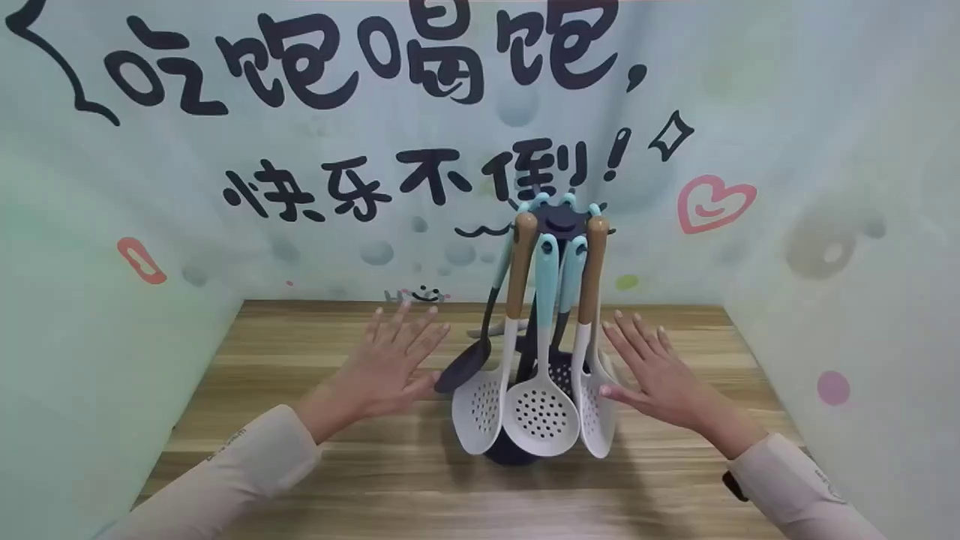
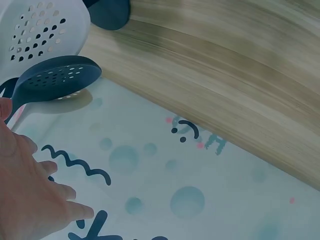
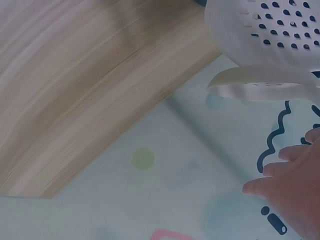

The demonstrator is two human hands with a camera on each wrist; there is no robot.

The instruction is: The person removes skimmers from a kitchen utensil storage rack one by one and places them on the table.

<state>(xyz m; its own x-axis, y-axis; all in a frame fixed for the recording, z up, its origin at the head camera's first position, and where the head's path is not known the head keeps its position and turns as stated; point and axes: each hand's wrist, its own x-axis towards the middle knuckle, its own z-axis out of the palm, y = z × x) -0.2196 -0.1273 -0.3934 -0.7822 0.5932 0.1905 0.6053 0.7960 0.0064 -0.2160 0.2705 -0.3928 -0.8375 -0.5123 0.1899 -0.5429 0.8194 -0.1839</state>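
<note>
A utensil stand with a dark top (image 1: 561,221) stands on the table, hung all round with kitchen utensils. In front hangs a white skimmer (image 1: 541,424) with a light-blue handle. Wooden-handled white slotted utensils flank it, a left one (image 1: 474,412) and a right one (image 1: 598,427). A dark ladle-like utensil (image 1: 463,367) hangs at the left side. My left hand (image 1: 386,367) is spread beside it, thumb nearest its bowl. My right hand (image 1: 660,379) is spread on the other side, thumb overlapping the right slotted utensil. Whether either thumb touches, I cannot tell. Neither hand holds anything.
The wood-grain table (image 1: 360,487) ends at a pale printed backdrop (image 1: 420,247) with dark lettering. Matching panels rise at both sides, the left one (image 1: 90,337) and the right one (image 1: 862,300). The stand's dark base (image 1: 510,454) shows below the utensils.
</note>
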